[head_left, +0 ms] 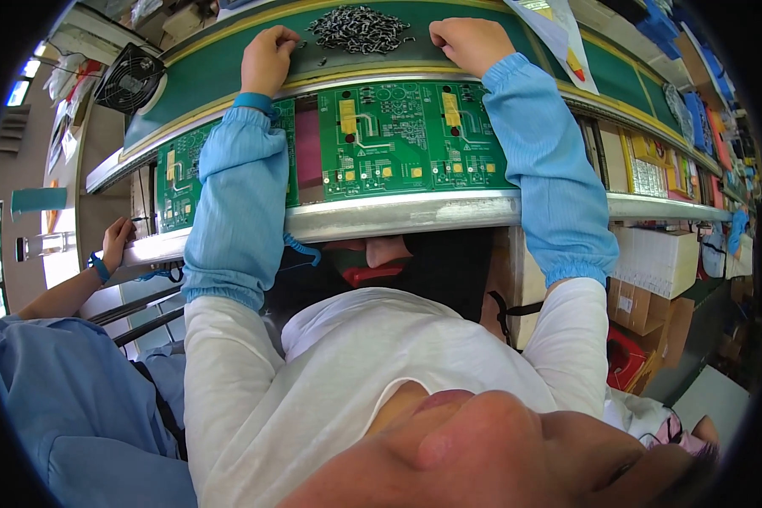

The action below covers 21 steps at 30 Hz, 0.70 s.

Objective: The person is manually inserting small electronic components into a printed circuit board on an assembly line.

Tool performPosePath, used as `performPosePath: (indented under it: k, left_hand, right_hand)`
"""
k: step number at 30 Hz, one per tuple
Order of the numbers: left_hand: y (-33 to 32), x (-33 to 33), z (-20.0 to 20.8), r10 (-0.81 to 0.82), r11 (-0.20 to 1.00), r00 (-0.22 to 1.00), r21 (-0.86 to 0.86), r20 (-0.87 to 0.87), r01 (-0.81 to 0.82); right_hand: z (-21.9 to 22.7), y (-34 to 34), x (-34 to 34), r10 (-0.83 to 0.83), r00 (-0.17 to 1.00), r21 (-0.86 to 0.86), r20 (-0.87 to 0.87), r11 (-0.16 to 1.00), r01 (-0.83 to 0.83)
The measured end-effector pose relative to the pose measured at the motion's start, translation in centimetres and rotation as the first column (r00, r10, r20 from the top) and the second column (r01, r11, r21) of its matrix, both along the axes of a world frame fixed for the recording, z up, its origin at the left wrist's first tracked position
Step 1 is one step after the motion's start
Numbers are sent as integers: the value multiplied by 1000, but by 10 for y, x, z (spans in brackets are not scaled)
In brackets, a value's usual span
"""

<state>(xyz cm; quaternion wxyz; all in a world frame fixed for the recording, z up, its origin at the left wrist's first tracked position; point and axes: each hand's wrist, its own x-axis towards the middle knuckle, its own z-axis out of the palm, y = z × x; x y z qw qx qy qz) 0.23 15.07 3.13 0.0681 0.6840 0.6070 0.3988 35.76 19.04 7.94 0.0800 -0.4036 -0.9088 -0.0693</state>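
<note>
A loose heap of small black parts with shiny metal leads lies on the green work surface at the far side. Just left of this heap is my left hand, its fingers curled together; whatever they may hold is too small to name. My right hand rests to the right of the heap, fingers also closed and their tips hidden. Blue sleeves cover both forearms, which reach over green circuit boards lying in a row on the rail. Another circuit board is partly covered by my left forearm.
A metal rail runs along the near edge. At the far left stands a black fan. A co-worker's hand touches the rail's left end. White paper lies at the far right, and boxes are stacked below.
</note>
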Motion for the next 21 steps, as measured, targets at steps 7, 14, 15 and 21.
performPosePath:
  k: [7,14,15,21]
  left_hand:
    - [-1,17,4,77,997,958,10,-277,-77]
    - [-4,12,1,50,998,949,57,-311,-34]
    - [-6,12,3,42,996,953,82,-299,-19]
    - [-36,50,32,-240,925,878,-178,414,337]
  right_hand:
    - [13,10,14,73,981,-127,-178,987,-97]
    - [9,-22,49,86,970,-174,-229,976,-128]
    - [2,-27,53,73,976,-162,-206,981,-108]
    - [-14,-50,61,-17,961,-98,-275,995,-11]
